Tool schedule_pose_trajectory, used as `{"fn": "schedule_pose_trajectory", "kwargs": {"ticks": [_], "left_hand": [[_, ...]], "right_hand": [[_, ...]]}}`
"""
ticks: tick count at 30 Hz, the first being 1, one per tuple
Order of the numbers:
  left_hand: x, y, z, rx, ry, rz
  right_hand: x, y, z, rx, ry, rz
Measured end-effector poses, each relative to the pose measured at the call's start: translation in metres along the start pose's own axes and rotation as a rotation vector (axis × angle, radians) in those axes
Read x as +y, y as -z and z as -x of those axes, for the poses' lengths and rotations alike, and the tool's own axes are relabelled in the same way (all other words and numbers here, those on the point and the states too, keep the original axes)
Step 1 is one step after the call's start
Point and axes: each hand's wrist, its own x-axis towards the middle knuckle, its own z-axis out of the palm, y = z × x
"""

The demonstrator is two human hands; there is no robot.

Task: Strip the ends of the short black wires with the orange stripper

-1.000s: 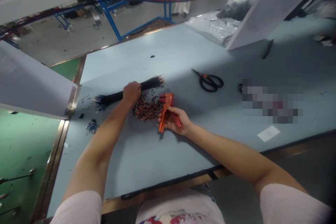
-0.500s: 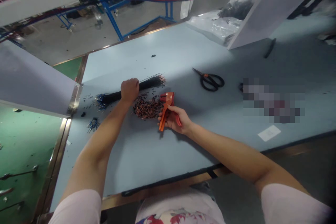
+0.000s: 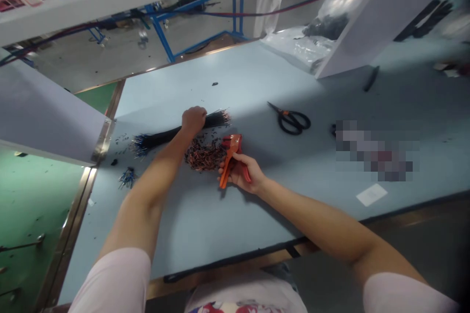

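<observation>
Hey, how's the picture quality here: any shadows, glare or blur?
Head view: shadow dims the table right of the scissors; head view: glare whitens the plastic at the back; head view: individual black wires blur together, and a pixelated patch hides something.

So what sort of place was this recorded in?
Likely a factory or workshop: a bundle of dark wires and a pile of small scraps lie on a workbench, and a blue metal frame stands beyond it.
</observation>
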Motion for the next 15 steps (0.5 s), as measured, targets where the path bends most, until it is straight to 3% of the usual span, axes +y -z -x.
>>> {"fn": "schedule_pose_trajectory", "kwargs": {"ticks": [6, 15], "left_hand": [[0.027, -0.006, -0.028, -0.082, -0.022, 0.003], [0.022, -0.01, -0.038, -0.098, 0.018, 0.1]], "right_hand": [[0.001, 0.004, -0.003, -0.035, -0.011, 0.008], [0.001, 0.001, -0.003, -0.024, -0.018, -0.007]]}}
